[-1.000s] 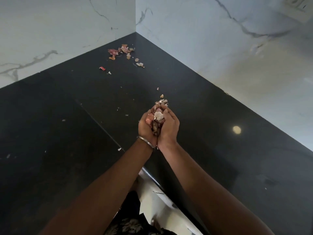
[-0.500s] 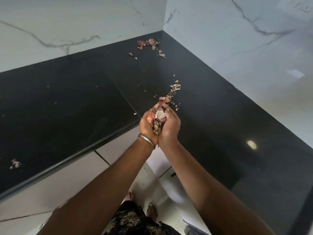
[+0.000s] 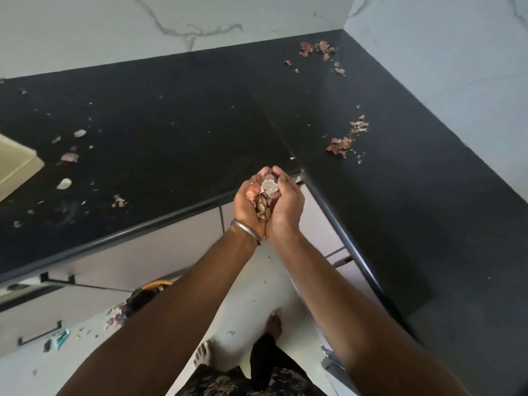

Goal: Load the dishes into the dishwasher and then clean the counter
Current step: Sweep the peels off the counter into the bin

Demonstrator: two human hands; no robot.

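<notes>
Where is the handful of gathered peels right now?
In the head view, the peels sit mid-frame, cupped between the left hand and right hand, just off the inner corner of the black counter.

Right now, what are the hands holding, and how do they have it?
Both hands, left hand and right hand, are cupped together around a heap of onion and garlic peels, cradled from beneath in the palms.

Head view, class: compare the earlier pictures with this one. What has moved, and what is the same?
The cupped left hand and right hand have drawn back from over the black counter to beyond its edge, above the floor. Unchanged: both hands together hold the vegetable peels; scattered peels remain on the counter.
</notes>
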